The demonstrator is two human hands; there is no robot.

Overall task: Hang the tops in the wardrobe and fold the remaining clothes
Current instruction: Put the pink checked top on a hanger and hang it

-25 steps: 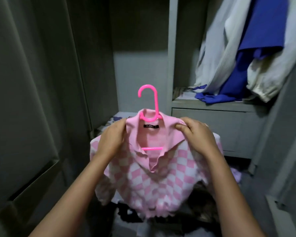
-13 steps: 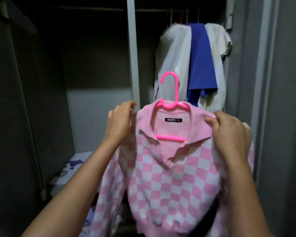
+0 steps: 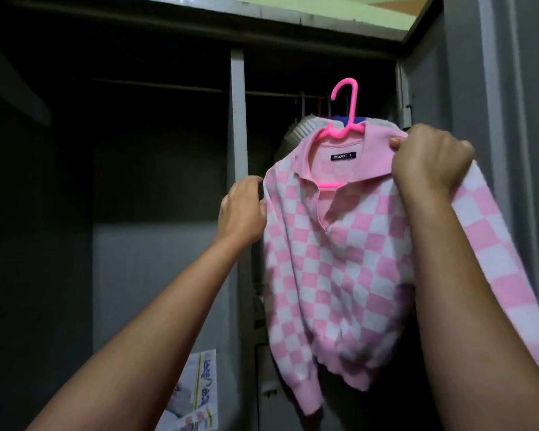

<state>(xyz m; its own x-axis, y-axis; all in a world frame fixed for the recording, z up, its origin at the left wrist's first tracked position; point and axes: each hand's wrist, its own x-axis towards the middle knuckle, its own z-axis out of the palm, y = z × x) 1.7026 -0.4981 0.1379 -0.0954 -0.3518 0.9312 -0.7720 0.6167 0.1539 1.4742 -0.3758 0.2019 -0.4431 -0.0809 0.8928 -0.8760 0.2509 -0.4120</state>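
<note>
With both arms raised toward the open wardrobe point(image 3: 237, 126), I have my right hand point(image 3: 430, 163) clenched around the right shoulder and collar of the pink-and-white checked top point(image 3: 333, 259), thumb pinching the collar edge. Top sits on a pink hanger point(image 3: 346, 119), hook upright and not on the rail point(image 3: 280, 95); it's just in front of it, in the right compartment. My left hand point(image 3: 243, 213) is at the top's left shoulder, fingers loosely curled and touching the fabric edge; can't tell whether it's actually gripping. Right sleeve trails down along my right forearm, left sleeve hangs free. Far behind the top, other garments point(image 3: 296, 132) hang on the rail, white knit plus a sliver of blue. Left compartment is dark, its own rail visible. Printed paper point(image 3: 196, 396) lies low at the near left, beside the grey centre divider.
</note>
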